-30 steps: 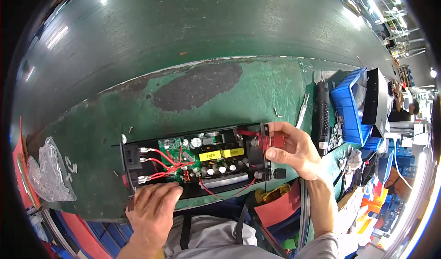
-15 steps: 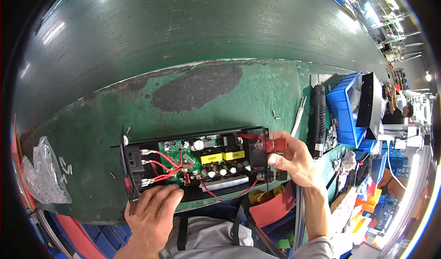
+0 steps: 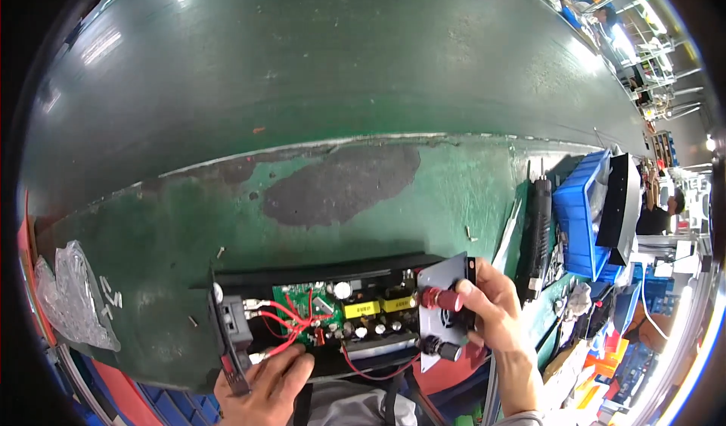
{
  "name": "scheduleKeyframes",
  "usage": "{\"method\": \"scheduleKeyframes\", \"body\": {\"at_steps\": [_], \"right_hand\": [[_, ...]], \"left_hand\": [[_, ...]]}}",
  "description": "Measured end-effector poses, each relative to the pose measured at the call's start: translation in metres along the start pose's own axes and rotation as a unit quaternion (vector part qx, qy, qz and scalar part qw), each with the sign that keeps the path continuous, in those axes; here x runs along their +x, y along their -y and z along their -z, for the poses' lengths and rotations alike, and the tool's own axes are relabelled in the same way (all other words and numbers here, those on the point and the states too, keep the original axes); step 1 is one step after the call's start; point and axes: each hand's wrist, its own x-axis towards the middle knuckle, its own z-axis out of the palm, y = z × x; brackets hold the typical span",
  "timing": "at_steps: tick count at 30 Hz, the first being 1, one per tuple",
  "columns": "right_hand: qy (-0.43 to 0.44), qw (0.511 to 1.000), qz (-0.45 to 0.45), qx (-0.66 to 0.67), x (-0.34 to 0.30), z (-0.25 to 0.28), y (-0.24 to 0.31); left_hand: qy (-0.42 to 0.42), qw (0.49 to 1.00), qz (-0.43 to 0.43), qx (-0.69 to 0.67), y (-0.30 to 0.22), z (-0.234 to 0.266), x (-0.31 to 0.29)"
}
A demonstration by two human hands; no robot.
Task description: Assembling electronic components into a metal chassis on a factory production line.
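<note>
An open power unit in a long black case (image 3: 325,269) lies in front of me on the worktable. Inside are a green circuit board (image 3: 290,296), two yellow-wrapped transformers (image 3: 361,309) and red wires (image 3: 291,322) running to a black socket block on the left end panel (image 3: 225,335). My left hand (image 3: 266,384) grips the near left corner, its thumb hidden. At the right end, my right hand (image 3: 495,312) holds a grey end panel (image 3: 435,324) by its outer edge, tilted with its face upward. Red (image 3: 446,299) and black (image 3: 446,348) terminal posts stick out of that panel.
A black electric screwdriver (image 3: 538,233) lies to the right, beside a blue bin (image 3: 582,218) with a black metal cover (image 3: 622,207). Clear plastic bags (image 3: 72,301) and small white pieces sit at left. Loose screws (image 3: 470,234) dot the table. A person (image 3: 665,213) is far right.
My right hand has tilted the right end panel, so its grey face and both posts now show from above. The whole scene sits lower in the picture. My left hand stays at the left corner.
</note>
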Motion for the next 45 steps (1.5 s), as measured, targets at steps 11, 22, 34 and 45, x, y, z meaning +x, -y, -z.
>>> {"method": "scheduleKeyframes", "body": {"at_steps": [11, 22, 34, 45], "right_hand": [[-0.033, 0.988, 0.123, -0.084, -0.022, -0.016, 0.012], [0.051, 0.995, 0.077, -0.029, -0.004, -0.018, 0.010], [0.048, 0.993, 0.084, -0.070, 0.000, -0.019, 0.002], [0.018, 0.986, 0.129, -0.101, 0.010, -0.022, -0.001]], "left_hand": [[-0.009, 1.000, -0.008, 0.009, -0.003, 0.011, 0.013], [-0.002, 0.998, 0.030, -0.053, 0.000, 0.006, -0.001], [-0.012, 1.000, -0.019, -0.013, 0.008, -0.004, -0.008], [0.023, 1.000, -0.004, 0.001, 0.002, -0.005, 0.004]]}}
